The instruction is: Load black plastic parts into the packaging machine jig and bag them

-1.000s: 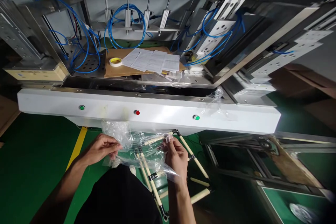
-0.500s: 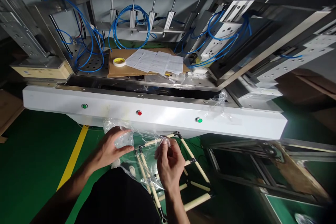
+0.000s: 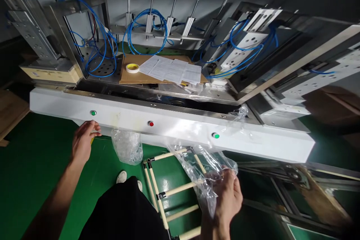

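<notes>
My right hand [image 3: 227,195] is closed on a crumpled clear plastic bag [image 3: 206,168], low at the right, over a cream-coloured tube rack [image 3: 168,189] with black joints. My left hand [image 3: 83,140] is raised at the left with its fingers loosely apart, holding nothing, just under the white front panel [image 3: 174,129] of the machine and below its left green button [image 3: 93,113]. A bundle of clear plastic bags [image 3: 128,146] hangs from the panel's lower edge between my hands.
The panel also carries a red button [image 3: 151,123] and a second green button [image 3: 215,135]. Behind lie cardboard with papers [image 3: 171,69], a yellow tape roll [image 3: 132,68], blue hoses [image 3: 140,33] and metal frames. Green floor with a yellow line lies below.
My hands have parted: the right pulled one bag away to the right and down, the left let go and rose to the left toward the green button. The view shifted slightly.
</notes>
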The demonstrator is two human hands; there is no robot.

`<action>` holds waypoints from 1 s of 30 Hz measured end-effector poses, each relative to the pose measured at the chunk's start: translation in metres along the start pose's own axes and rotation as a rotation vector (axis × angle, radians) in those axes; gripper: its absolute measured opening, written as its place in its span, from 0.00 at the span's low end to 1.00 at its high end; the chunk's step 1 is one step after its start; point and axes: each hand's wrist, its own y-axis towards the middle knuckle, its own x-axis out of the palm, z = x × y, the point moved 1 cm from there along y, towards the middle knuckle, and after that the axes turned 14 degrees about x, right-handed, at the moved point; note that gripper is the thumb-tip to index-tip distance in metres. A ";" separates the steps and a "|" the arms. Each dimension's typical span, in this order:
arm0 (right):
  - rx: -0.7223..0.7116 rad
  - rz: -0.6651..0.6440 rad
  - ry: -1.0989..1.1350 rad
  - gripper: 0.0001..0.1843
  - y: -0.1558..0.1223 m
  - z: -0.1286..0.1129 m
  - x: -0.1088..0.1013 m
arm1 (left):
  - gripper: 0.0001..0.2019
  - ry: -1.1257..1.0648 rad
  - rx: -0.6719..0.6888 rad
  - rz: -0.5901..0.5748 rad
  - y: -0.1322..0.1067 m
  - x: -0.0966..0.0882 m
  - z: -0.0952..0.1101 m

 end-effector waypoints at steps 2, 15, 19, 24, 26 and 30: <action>0.035 -0.090 0.039 0.33 -0.003 -0.004 0.004 | 0.21 0.042 -0.003 -0.070 0.001 0.001 0.001; 0.060 -0.642 -0.222 0.34 -0.038 0.005 0.043 | 0.30 0.172 0.168 -0.535 -0.048 0.080 -0.020; 0.091 -0.706 -0.282 0.35 -0.035 0.004 0.043 | 0.31 0.435 0.642 -0.375 -0.045 0.077 -0.017; 0.076 -0.830 -0.390 0.34 -0.036 -0.001 0.044 | 0.11 0.507 0.994 -0.667 -0.042 0.088 -0.014; 0.024 -0.839 -0.475 0.31 -0.034 -0.007 0.043 | 0.07 0.405 0.968 -0.724 -0.036 0.087 -0.013; -0.132 -0.902 -0.715 0.24 -0.018 -0.027 0.036 | 0.14 0.269 0.484 -1.019 -0.020 0.073 -0.006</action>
